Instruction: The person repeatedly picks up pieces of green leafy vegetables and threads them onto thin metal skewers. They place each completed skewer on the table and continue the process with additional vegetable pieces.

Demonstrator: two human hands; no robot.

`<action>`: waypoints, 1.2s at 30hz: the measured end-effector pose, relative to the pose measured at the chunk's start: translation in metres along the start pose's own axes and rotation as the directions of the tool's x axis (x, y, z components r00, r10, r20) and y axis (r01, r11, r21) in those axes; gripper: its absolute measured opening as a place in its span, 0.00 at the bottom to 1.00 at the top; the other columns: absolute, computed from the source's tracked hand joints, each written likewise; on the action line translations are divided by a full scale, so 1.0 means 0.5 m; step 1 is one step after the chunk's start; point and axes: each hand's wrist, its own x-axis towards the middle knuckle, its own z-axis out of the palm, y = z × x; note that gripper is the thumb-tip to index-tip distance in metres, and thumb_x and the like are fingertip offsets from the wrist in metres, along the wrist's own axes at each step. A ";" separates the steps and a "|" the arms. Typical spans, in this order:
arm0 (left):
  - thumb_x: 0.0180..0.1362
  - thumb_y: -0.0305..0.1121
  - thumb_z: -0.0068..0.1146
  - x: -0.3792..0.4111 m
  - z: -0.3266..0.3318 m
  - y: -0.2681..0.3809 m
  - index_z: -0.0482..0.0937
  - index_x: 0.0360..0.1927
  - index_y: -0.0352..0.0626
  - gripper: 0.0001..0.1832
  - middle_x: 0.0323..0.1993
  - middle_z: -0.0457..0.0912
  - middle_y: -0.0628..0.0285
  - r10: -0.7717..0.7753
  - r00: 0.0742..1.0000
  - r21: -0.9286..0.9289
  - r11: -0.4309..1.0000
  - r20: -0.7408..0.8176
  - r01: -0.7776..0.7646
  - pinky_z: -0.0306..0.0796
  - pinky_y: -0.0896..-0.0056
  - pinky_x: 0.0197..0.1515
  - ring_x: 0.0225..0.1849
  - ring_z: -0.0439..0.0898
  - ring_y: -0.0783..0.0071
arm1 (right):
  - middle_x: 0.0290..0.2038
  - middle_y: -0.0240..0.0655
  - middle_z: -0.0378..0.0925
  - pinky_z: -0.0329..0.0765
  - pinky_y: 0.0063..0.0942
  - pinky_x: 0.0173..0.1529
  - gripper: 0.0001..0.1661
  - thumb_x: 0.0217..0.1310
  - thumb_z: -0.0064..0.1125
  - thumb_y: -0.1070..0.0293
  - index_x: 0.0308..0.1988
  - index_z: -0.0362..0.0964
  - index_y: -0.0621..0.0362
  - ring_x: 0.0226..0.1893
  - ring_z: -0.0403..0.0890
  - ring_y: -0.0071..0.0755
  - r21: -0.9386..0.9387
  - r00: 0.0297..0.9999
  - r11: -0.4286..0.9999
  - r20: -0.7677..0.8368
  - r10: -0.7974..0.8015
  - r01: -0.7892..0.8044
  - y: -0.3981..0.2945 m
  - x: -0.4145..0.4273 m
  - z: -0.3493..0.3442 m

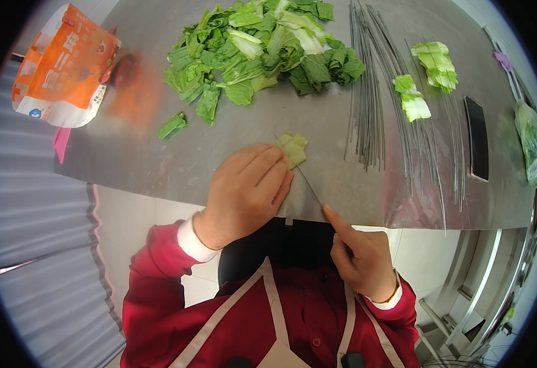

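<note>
My left hand presses a light green lettuce piece against the metal table, its fingers covering part of the leaf. A thin metal skewer passes through that leaf; its tip shows just beyond the fingers. At the skewer's near end, by the table's front edge, my right hand has its index fingertip on the rod, with the other fingers curled. Farther back lies a large heap of cut green leaves. To the right, two skewers carry folded leaves and more leaves.
Several bare metal skewers lie lengthwise on the steel table. Right of them are a dark phone and a plastic bag of greens. An orange and white package stands at the left. One loose leaf lies apart.
</note>
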 end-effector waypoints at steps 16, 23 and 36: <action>0.45 0.24 0.65 0.033 -0.081 -0.003 0.79 0.38 0.37 0.14 0.43 0.80 0.52 -0.067 0.992 -0.093 0.993 0.109 0.078 0.75 0.61 0.44 0.43 0.80 0.53 | 0.13 0.34 0.65 0.65 0.29 0.20 0.33 0.49 0.52 0.82 0.59 0.68 0.62 0.11 0.67 0.37 0.092 0.994 0.995 -0.090 0.057 -0.049 0.007 -0.033 -0.017; 0.51 0.19 0.58 0.168 -0.092 -0.075 0.79 0.42 0.37 0.13 0.47 0.80 0.55 0.056 0.994 0.044 0.997 0.093 -0.060 0.74 0.64 0.46 0.45 0.79 0.52 | 0.10 0.33 0.59 0.61 0.23 0.19 0.32 0.50 0.51 0.85 0.58 0.70 0.63 0.09 0.61 0.30 0.091 0.946 0.987 -0.286 0.152 -0.131 0.013 -0.074 -0.021; 0.44 0.23 0.61 0.402 0.071 -0.172 0.80 0.50 0.48 0.25 0.48 0.74 0.60 -0.063 0.678 0.348 0.891 0.732 -0.293 0.62 0.58 0.58 0.56 0.66 0.57 | 0.10 0.34 0.61 0.62 0.30 0.18 0.30 0.51 0.53 0.81 0.57 0.70 0.62 0.09 0.64 0.35 0.170 0.946 0.973 -0.258 0.199 -0.158 0.031 -0.098 -0.021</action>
